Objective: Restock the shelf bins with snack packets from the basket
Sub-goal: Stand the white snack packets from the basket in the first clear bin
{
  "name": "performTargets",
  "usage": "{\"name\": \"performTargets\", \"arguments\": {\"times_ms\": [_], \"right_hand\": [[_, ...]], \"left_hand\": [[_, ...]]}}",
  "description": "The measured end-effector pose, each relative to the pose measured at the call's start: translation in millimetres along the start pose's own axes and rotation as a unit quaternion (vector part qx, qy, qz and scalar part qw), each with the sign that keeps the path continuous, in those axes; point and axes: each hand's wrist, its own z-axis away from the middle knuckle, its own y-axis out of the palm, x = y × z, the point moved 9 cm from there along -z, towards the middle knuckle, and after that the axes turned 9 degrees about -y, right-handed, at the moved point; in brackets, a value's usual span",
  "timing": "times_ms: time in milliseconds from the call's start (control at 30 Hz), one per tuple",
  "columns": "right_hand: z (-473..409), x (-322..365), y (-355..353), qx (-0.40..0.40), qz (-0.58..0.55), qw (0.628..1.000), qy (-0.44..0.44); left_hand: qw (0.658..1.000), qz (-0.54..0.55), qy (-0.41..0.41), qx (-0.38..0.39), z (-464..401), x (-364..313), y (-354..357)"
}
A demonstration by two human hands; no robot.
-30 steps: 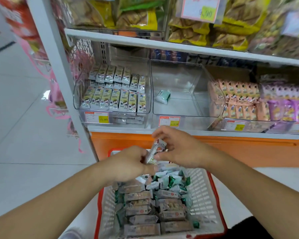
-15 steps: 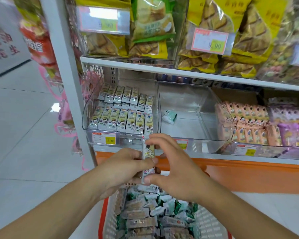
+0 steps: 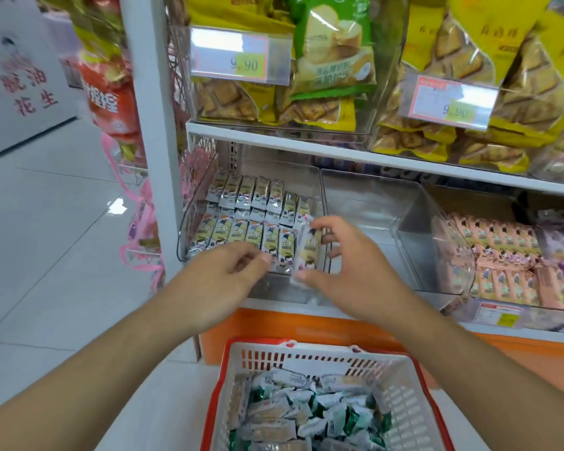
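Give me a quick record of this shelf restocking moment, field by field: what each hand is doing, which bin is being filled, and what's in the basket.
right hand: pinches a snack packet at the right end of the front row
left hand: fingers curled at the front row of packets; cannot tell whether it grips one
bin being filled: left clear bin, two rows of matching packets
middle clear bin: no packets visible in the part that shows
right bin: pink packets
basket: white with red rim, below the shelf, holds loose packets
upper shelf: yellow and green snack bags

Both forearms are bare to the frame edge, with no sleeves, and the hands (image 3: 355, 271) ungloved.
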Motion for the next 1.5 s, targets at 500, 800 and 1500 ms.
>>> {"name": "performTargets", "arguments": {"times_ms": [500,800,1500], "right_hand": [[-196,-61,33,0.167,0.292,0.942,0.001],[-202,-73,43,0.171,0.301,0.937,-0.044],[19,-24,32,0.034,0.083,0.984,-0.152]], "left_hand": [[0.982,-0.188,-0.02,-0.011,-31,46,4],[0.982,-0.186,-0.016,-0.028,-32,42,10],[0.986,-0.123,0.102,0.044,12,6,46]]}}
